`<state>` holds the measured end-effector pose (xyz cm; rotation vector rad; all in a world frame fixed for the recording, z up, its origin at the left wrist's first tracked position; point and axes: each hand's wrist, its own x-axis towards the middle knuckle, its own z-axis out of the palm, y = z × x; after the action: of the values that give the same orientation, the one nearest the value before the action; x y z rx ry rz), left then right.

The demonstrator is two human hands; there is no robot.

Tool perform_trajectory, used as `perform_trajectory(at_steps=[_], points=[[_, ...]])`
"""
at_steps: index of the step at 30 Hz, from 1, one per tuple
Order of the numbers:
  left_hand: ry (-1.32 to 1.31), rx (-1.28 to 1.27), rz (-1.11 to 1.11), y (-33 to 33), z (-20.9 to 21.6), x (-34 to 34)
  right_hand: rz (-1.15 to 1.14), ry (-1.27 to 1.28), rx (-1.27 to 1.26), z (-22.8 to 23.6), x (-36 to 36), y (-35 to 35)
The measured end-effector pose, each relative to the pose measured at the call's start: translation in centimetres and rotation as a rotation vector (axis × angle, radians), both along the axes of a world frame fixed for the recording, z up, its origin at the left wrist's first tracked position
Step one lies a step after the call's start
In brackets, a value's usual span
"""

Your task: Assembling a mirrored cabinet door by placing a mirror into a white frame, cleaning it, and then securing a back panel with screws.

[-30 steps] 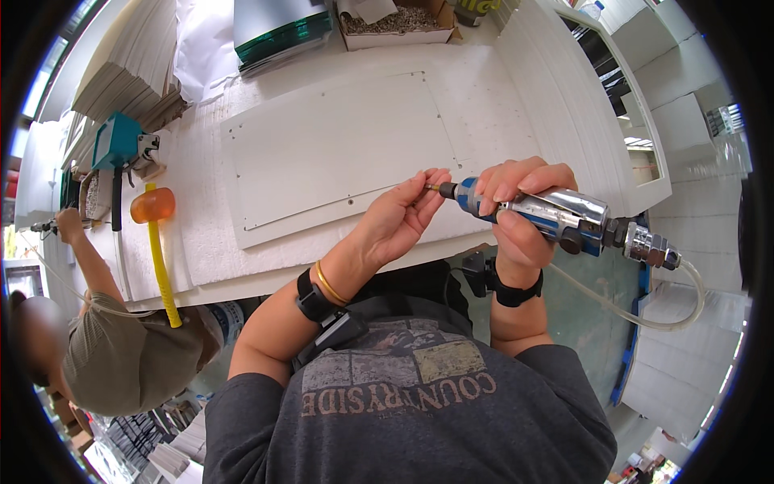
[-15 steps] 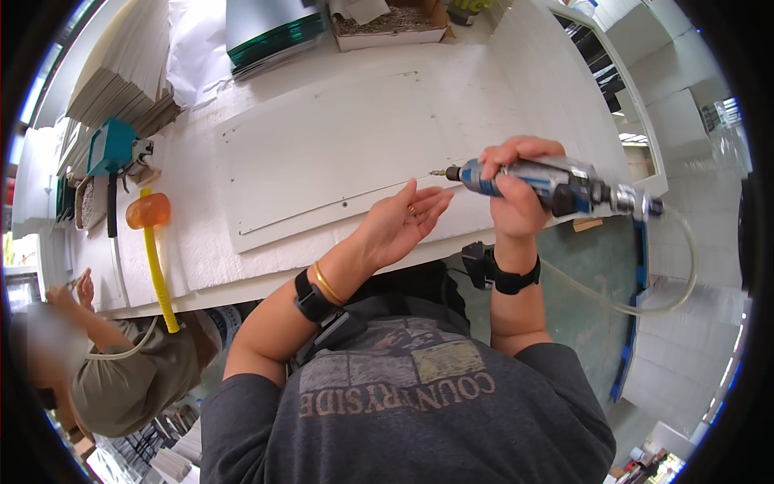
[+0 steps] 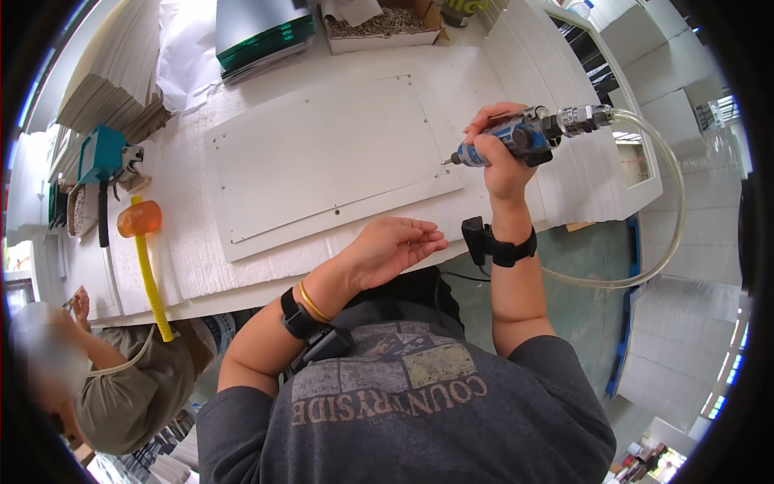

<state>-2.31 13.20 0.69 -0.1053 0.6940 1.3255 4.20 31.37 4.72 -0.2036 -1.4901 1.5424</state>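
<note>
My right hand [image 3: 505, 171] is wrapped round a blue and grey air screwdriver [image 3: 530, 139]. Its bit points left and down, with the tip at a screw spot near the right end of a flat white panel [image 3: 314, 153]. A clear air hose [image 3: 676, 202] runs from the tool's rear and curves down past my right forearm. My left hand [image 3: 391, 252] hovers by the panel's front edge, palm turned up and fingers stretched, slightly bent. Whether small pieces lie in that palm cannot be made out. Several small screws or holes dot the panel's edges.
An orange-headed mallet with yellow handle [image 3: 147, 266] and a teal tool [image 3: 102, 153] lie left. Behind are stacked white boards [image 3: 109, 97], dark green-edged sheets [image 3: 266, 36] and an open box of small metal pieces [image 3: 383, 31]. Another person [image 3: 133, 387] works at lower left.
The screwdriver has swung so its rear points further up, and its tip has come down onto the panel's right edge. My left hand has drawn back toward me, off the panel.
</note>
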Motion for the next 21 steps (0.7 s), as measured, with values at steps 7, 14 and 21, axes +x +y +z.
perform_trajectory(at_steps=[7, 14, 21], points=[[0.022, 0.039, -0.025, -0.4, -0.8, -0.4, -0.005, -0.041, 0.021, 0.1, -0.2, 0.0], [0.138, 0.097, -0.069, -0.4, 0.7, -1.2, -0.016, -0.094, 0.039, 0.1, -1.1, -0.2], [0.286, 0.048, -0.090, -2.9, 0.4, -3.7, 0.024, -0.094, 0.024, 0.0, -1.6, -0.1]])
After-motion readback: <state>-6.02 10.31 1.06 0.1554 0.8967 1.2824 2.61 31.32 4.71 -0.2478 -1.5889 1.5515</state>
